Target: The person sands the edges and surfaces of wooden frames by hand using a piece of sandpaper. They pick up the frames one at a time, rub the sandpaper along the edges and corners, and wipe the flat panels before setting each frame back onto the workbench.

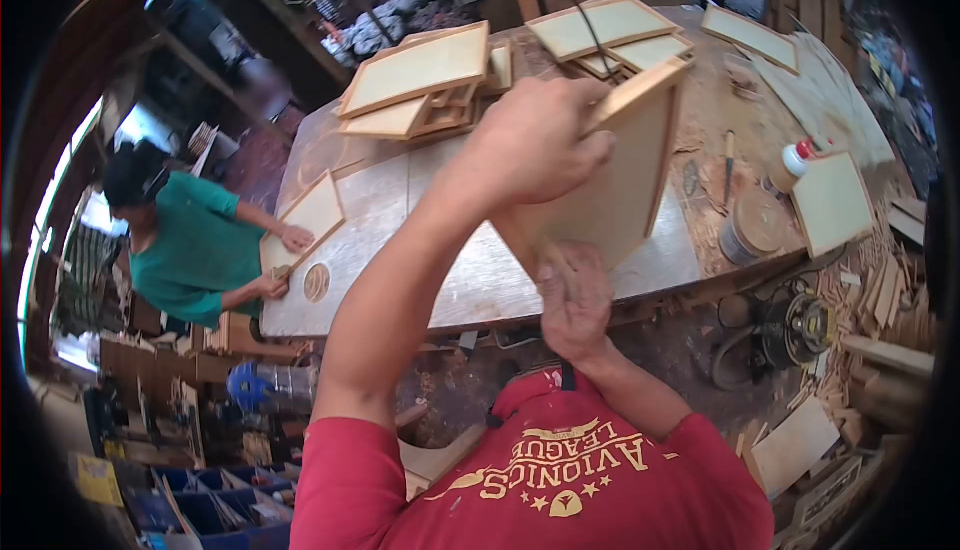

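A wooden-framed panel (610, 190) is held up at a tilt over the table. My left hand (545, 140) is closed around the upper part of its frame. Lower down, my right hand (575, 295) grips the panel's bottom corner, its fingers partly hidden against the frame. Behind the panel, more framed panels (415, 70) lie stacked at the table's far left, and another pile (600, 28) stands at the far middle.
A co-worker (195, 240) at the left handles a panel (307, 212) on the table (460, 275). To the right are a tool (729, 160), a can (750, 228), a red-capped bottle (795, 158) and a leaning panel (832, 203). A machine (800, 322) stands below the edge.
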{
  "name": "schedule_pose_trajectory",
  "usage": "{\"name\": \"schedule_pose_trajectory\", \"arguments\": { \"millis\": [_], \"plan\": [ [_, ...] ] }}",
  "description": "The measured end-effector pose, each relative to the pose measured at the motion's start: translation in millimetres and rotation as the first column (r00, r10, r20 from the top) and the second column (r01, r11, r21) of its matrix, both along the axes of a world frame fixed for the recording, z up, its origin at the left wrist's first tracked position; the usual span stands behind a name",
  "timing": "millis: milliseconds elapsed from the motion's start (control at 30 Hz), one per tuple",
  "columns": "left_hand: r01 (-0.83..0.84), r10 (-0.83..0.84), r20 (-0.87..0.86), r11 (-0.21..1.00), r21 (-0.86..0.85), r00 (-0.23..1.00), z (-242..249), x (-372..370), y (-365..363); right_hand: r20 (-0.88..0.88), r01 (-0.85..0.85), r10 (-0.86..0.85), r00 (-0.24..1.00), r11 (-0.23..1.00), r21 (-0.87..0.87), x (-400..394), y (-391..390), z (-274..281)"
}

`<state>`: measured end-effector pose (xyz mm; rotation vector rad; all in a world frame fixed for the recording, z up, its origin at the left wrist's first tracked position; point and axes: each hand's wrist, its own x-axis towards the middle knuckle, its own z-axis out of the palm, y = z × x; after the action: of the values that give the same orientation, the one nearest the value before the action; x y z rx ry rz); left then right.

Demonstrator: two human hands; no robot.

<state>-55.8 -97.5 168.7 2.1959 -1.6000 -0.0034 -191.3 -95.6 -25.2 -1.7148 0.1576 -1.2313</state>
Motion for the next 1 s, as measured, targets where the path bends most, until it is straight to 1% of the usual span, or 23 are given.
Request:
{"name": "schedule_pose_trajectory", "arguments": {
  "millis": [67, 167, 200, 300, 333, 500, 533, 567, 633, 733, 833, 867, 967, 1000],
  "plan": [
    [-0.005, 0.004, -0.071, 1.0, -0.013, 0.997, 2.8, 0.4, 4.0, 0.028, 0.02, -0.02, 0.999, 0.999, -0.026, 4.1, 2.5, 5.9],
    [-0.018, 0.015, -0.096, 0.999, -0.036, 0.995, 1.7, 3.1, 5.3, 0.066, 0.029, -0.023, 0.998, 0.996, -0.088, 9.1, -2.5, 17.7],
    [-0.035, 0.035, -0.092, 0.999, -0.003, 0.995, 6.7, 0.3, 5.7, 0.079, 0.04, -0.031, 0.996, 0.992, -0.118, 12.0, -6.7, 22.4],
    [-0.01, 0.006, -0.126, 0.999, -0.033, 0.992, 3.1, 2.2, 5.3, 0.103, 0.061, -0.043, 0.994, 0.981, -0.184, 18.3, -13.6, 42.9],
    [-0.001, -0.003, -0.113, 0.999, -0.035, 0.994, 1.9, 2.3, 4.4, 0.112, 0.068, -0.046, 0.993, 0.977, -0.202, 20.2, -13.9, 49.2],
    [-0.002, 0.001, -0.039, 1.0, -0.022, 0.999, -1.2, -1.1, 2.7, 0.105, 0.008, 0.007, 0.994, 0.989, -0.145, 22.8, -1.8, 60.3],
    [0.001, -0.002, -0.062, 1.0, -0.024, 0.998, -0.7, -1.4, 4.1, 0.096, -0.018, 0.031, 0.995, 0.991, -0.133, 19.4, 2.2, 58.5],
    [-0.025, 0.023, -0.081, 1.0, -0.015, 0.996, -2.8, -1.8, 1.3, 0.084, -0.014, 0.028, 0.996, 0.987, -0.161, 18.7, 1.9, 52.7],
    [-0.043, 0.044, -0.049, 0.999, 0.021, 0.998, -0.6, -5.8, -0.9, 0.058, -0.019, 0.033, 0.998, 0.975, -0.221, 12.5, -0.9, 34.9],
    [-0.037, 0.036, -0.076, 0.999, -0.004, 0.996, -2.0, -2.4, 0.2, -0.003, -0.055, 0.056, 0.998, 0.976, -0.212, 6.3, 4.3, 23.3],
    [-0.042, 0.042, -0.082, 0.999, -0.001, 0.996, -1.8, -6.6, 3.7, -0.035, -0.088, 0.083, 0.996, 0.978, -0.191, 5.9, 6.0, 41.5],
    [-0.035, 0.035, -0.078, 0.999, -0.003, 0.996, -1.9, -7.2, 3.3, -0.027, -0.126, 0.123, 0.992, 0.978, -0.166, 6.7, 5.8, 47.7],
    [-0.03, 0.026, -0.086, 0.999, -0.044, 0.996, -9.9, -2.1, -0.8, -0.051, -0.045, 0.031, 0.998, 0.952, -0.302, 4.1, 8.2, 38.9],
    [-0.037, 0.035, -0.107, 0.999, -0.014, 0.994, -7.5, -3.4, -0.6, -0.067, -0.043, 0.023, 0.997, 0.948, -0.316, 2.3, 9.5, 28.5]
  ]
}}
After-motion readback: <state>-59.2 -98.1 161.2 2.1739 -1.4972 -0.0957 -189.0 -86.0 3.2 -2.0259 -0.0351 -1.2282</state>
